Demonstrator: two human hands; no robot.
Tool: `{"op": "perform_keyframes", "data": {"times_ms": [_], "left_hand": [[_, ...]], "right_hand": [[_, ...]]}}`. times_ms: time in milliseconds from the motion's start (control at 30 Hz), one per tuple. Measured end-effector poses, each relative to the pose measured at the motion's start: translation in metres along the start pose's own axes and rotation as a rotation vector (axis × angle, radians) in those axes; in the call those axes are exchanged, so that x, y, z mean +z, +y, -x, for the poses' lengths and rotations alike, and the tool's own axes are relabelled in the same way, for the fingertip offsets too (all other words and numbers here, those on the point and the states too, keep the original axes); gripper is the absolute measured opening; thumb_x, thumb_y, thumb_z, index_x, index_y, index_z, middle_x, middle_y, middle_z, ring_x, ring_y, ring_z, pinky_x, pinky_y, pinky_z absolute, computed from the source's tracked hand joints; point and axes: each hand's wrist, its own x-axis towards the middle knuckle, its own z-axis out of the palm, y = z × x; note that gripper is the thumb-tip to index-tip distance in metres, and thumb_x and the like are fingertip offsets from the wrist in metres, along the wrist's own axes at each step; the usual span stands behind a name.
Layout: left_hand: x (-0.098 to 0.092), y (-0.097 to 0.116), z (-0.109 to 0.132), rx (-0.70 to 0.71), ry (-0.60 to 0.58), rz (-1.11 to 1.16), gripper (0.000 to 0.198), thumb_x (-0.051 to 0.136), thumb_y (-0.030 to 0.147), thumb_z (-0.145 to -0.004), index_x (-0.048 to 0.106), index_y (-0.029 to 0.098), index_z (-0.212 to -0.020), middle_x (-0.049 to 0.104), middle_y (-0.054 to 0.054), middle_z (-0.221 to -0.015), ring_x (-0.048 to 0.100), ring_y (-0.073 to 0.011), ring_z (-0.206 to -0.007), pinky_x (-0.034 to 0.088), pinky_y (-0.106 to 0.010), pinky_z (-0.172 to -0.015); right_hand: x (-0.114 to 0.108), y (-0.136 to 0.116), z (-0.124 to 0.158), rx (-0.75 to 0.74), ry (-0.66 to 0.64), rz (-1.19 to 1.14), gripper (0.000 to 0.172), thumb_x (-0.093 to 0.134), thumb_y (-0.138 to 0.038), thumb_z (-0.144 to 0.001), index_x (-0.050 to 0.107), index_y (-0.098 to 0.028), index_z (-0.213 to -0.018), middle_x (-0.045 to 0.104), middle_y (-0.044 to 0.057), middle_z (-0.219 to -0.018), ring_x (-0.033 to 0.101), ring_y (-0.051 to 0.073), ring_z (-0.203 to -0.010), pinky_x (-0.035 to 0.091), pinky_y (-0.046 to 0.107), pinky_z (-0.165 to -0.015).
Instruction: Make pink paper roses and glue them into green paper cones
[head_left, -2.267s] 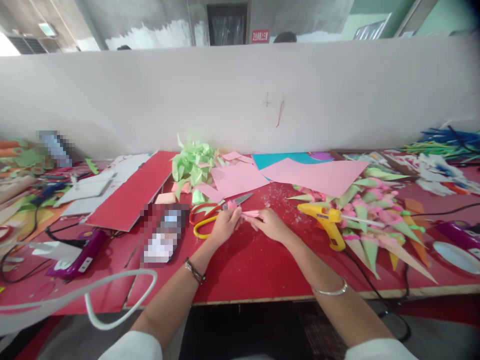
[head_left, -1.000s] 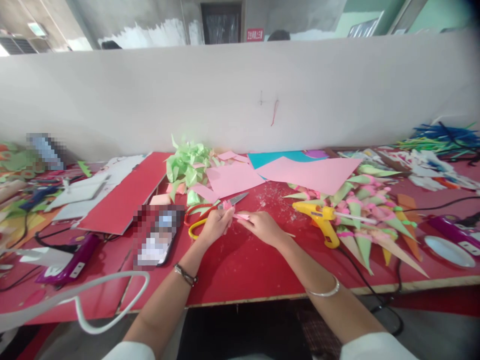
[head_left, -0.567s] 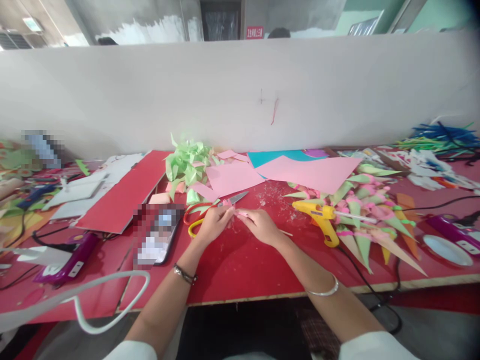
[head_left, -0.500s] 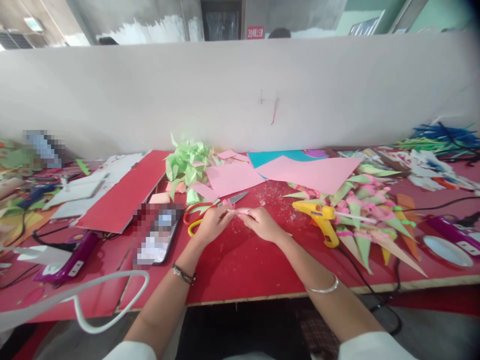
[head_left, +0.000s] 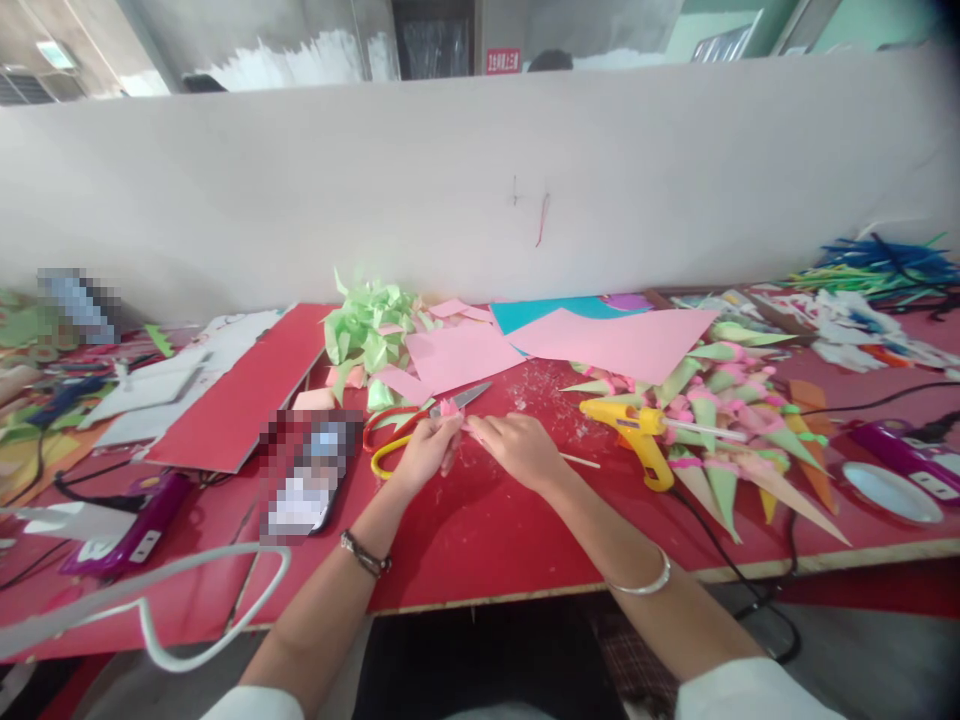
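My left hand point(head_left: 429, 450) is closed on a small piece of pink paper point(head_left: 451, 408), whose pointed top shows above the fingers. My right hand point(head_left: 517, 447) meets it from the other side, its fingers pinched at the same pink paper; the fingertips partly hide it. Just behind my left hand lie open scissors point(head_left: 390, 446) with red and yellow handles. A yellow glue gun point(head_left: 634, 435) rests on its side to the right, a clear glue stick in its back. A thin pale stick point(head_left: 580, 460) lies beside my right wrist.
Pink sheets point(head_left: 465, 358) and crumpled green paper point(head_left: 371, 325) lie at the back. Pink-and-green paper cones point(head_left: 705, 410) are heaped right, near a white dish point(head_left: 891, 492). A phone point(head_left: 311, 475) lies left; a white looped stand point(head_left: 217, 555) juts in at front left. Black cords run along the right.
My right hand has rolled over, its back now more upward, with its fingers closer to my left hand. The pale stick beside my wrist shows more. The view has shifted slightly.
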Motion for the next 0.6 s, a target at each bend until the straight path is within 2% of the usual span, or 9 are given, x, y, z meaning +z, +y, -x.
{"op": "perform_keyframes", "data": {"times_ms": [67,167,233,333,433,500,600], "left_hand": [[0.001,-0.001,-0.001,-0.019,0.010,0.012,0.044,0.029,0.048,-0.083,0.030,0.020,-0.049,0.030,0.008,-0.029,0.030,-0.0055,-0.024,0.025,-0.018,-0.032],[0.000,-0.001,-0.001,-0.010,0.034,-0.012,0.045,0.030,0.047,-0.083,0.032,0.019,-0.048,0.031,0.007,-0.029,0.031,-0.0060,-0.026,0.026,-0.019,-0.035],[-0.002,0.000,-0.001,0.021,0.061,-0.048,0.043,0.036,0.046,-0.082,0.040,0.018,-0.050,0.038,0.006,-0.033,0.035,-0.0065,-0.032,0.028,-0.020,-0.039],[-0.007,0.002,-0.001,0.168,0.094,-0.170,0.033,0.045,0.042,-0.079,0.051,0.016,-0.060,0.046,0.004,-0.045,0.041,-0.0076,-0.044,0.030,-0.020,-0.048],[-0.011,0.003,0.000,0.262,0.060,-0.226,0.036,0.043,0.041,-0.081,0.049,0.016,-0.056,0.044,0.004,-0.048,0.040,-0.0077,-0.048,0.031,-0.021,-0.051],[-0.010,0.003,0.000,0.233,0.042,-0.199,0.041,0.042,0.043,-0.081,0.043,0.016,-0.050,0.040,0.005,-0.044,0.038,-0.0068,-0.045,0.030,-0.020,-0.049],[-0.007,0.001,0.000,0.159,0.057,-0.168,0.043,0.039,0.045,-0.081,0.039,0.017,-0.048,0.036,0.006,-0.038,0.034,-0.0056,-0.038,0.027,-0.019,-0.043]], "right_hand": [[-0.002,-0.002,-0.001,-0.012,-0.025,0.043,0.032,0.027,-0.021,-0.092,0.057,-0.014,-0.103,0.065,0.007,-0.073,0.058,0.015,-0.064,0.033,0.025,-0.060],[-0.002,-0.004,-0.002,0.083,-0.099,-0.043,0.030,0.029,-0.024,-0.091,0.058,-0.015,-0.096,0.064,0.006,-0.069,0.057,0.014,-0.060,0.030,0.024,-0.055],[-0.002,-0.003,-0.003,0.174,-0.129,-0.216,0.029,0.031,-0.028,-0.091,0.058,-0.015,-0.088,0.062,0.005,-0.065,0.055,0.013,-0.057,0.028,0.023,-0.052],[-0.002,0.000,-0.004,0.224,-0.151,-0.606,0.035,0.030,-0.035,-0.091,0.054,-0.015,-0.074,0.053,-0.001,-0.055,0.048,0.009,-0.049,0.028,0.020,-0.050],[-0.002,0.003,-0.004,0.204,-0.182,-0.868,0.041,0.027,-0.042,-0.090,0.050,-0.015,-0.069,0.043,-0.005,-0.050,0.041,0.007,-0.045,0.028,0.018,-0.047],[-0.001,0.003,-0.004,0.183,-0.162,-0.845,0.041,0.029,-0.042,-0.090,0.050,-0.015,-0.068,0.046,-0.004,-0.052,0.043,0.007,-0.047,0.029,0.018,-0.048],[0.001,0.002,-0.003,0.152,-0.122,-0.589,0.034,0.034,-0.037,-0.089,0.055,-0.014,-0.074,0.058,0.001,-0.062,0.051,0.009,-0.055,0.029,0.020,-0.052]]}}
